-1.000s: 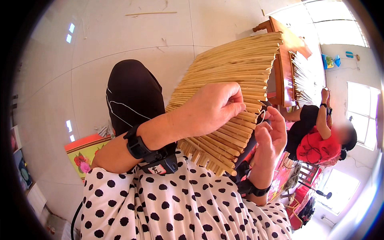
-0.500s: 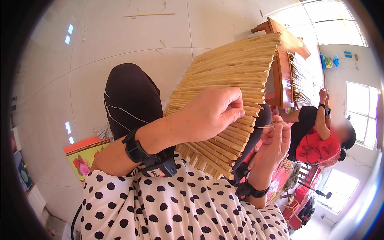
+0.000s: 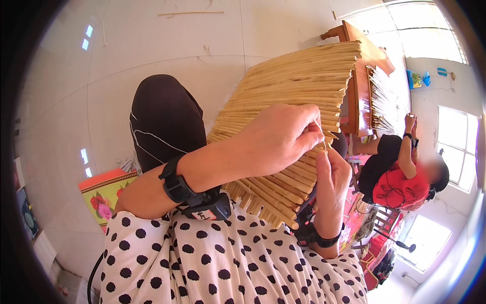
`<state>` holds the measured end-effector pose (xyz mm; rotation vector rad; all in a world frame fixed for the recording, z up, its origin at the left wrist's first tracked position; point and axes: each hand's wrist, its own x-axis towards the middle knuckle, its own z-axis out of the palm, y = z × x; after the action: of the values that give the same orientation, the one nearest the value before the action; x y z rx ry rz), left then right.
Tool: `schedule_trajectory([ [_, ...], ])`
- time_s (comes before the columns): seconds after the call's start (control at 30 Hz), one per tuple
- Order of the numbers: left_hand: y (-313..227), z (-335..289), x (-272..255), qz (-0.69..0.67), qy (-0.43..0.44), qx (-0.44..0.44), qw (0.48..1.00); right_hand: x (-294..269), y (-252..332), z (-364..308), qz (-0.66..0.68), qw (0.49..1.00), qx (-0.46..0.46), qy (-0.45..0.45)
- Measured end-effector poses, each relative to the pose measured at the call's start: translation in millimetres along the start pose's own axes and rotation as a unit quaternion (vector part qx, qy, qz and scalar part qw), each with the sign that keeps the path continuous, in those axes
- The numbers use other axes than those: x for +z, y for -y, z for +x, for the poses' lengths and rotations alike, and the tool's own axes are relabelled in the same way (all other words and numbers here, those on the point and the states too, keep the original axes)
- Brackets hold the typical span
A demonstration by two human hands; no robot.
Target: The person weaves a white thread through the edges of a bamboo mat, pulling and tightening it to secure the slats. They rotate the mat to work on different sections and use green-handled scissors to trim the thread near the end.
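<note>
Across my lap lies a mat of thin yellow-brown sticks (image 3: 291, 76), bound side by side, their cut ends forming an uneven right edge. My left hand (image 3: 286, 134) rests over the mat near that edge, with thumb and index finger pinched on a thin pale string (image 3: 317, 123). Just beyond the stick ends, my right hand (image 3: 334, 175) is closed in a pinch on the string close to the left fingertips. The fingers of both hands nearly meet. Part of the mat is hidden under my left hand and forearm.
A white cord (image 3: 157, 136) trails over my dark-clad knee. Beyond the mat stands a wooden table (image 3: 362, 96) beside a bundle of thin sticks (image 3: 382, 99). A person in red (image 3: 405, 182) sits at the right. A loose stick (image 3: 191, 13) lies on the tiled floor.
My right hand has moved up and left to my left fingertips, shortening the string stretched between them. My left hand has shifted slightly right and up.
</note>
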<state>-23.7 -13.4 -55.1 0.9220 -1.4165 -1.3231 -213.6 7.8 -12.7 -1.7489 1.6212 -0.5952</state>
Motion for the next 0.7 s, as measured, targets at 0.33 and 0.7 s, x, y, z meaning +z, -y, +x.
schedule_trajectory([
  [0.33,10.2,-1.6,7.8,0.056,-0.053,0.091,0.993,1.7,9.8,-1.1,-0.094,0.995,0.011,-0.029],
  [0.7,9.1,5.0,3.8,0.056,-0.017,0.062,0.996,-1.8,-4.8,-2.3,-0.092,0.995,0.012,-0.038],
])
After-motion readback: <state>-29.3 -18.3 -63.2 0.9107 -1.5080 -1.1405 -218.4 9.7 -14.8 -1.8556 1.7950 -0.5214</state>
